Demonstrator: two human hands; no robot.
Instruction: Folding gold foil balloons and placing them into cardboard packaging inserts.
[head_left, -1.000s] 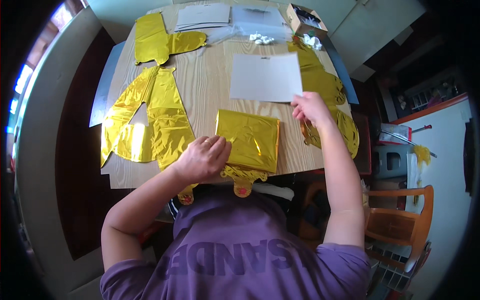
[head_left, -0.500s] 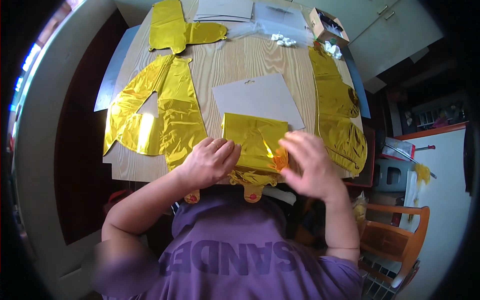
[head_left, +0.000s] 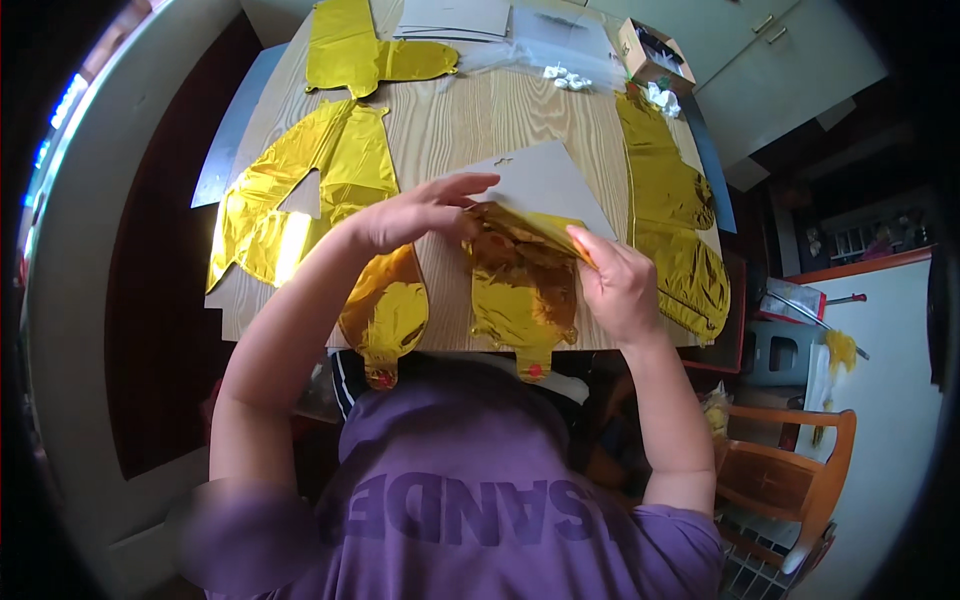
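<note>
A partly folded gold foil balloon (head_left: 523, 300) is raised over the near edge of the table, its lower flap hanging down to a tab with a red dot. My right hand (head_left: 618, 285) pinches its upper right edge. At the upper left corner, my left hand (head_left: 425, 212) grips the foil with its lower fingers, the index finger stretched out above. Behind the foil lies a grey card (head_left: 545, 180) with a hanger slot, partly covered. Beside my left forearm is a large flat gold foil balloon (head_left: 355, 165) with a triangular opening; its tabbed lower end reaches the table edge.
Another flat gold balloon (head_left: 672, 220) lies along the right side of the wooden table (head_left: 440, 110). One more foil piece (head_left: 345, 50) is at the far left. At the back are grey cards (head_left: 455, 18), clear plastic film (head_left: 545, 50), crumpled white bits (head_left: 568, 78) and a small box (head_left: 655, 55).
The folded foil balloon has been lifted and opened up, its lower flap now hanging down. My left hand has moved up to its far left corner; my right hand has closed on its right edge.
</note>
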